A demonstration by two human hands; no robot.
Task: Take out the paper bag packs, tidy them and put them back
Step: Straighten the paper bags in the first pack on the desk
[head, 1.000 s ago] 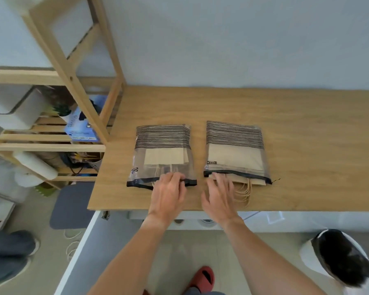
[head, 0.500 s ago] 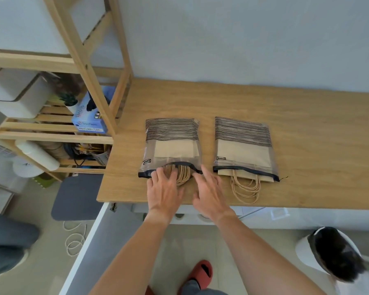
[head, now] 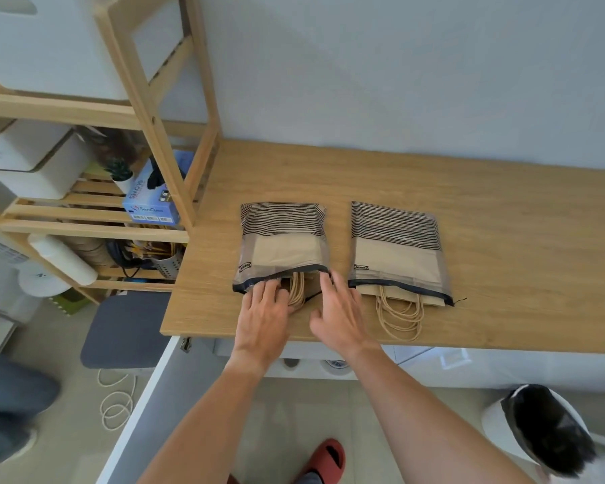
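- The left pack [head: 283, 246] lies flat on the counter [head: 503, 218], its long axis running away from the person, its open dark-edged mouth toward the counter's near edge.
- The left hand [head: 264, 310] is at that mouth, fingers reaching in over the twine handles [head: 297, 289]; whether they pinch anything I cannot tell.
- The right hand [head: 337, 310], fingers spread, touches the mouth's right corner.
- The right pack [head: 397, 248] lies parallel just beside it, untouched; the right hand is nearer to it.
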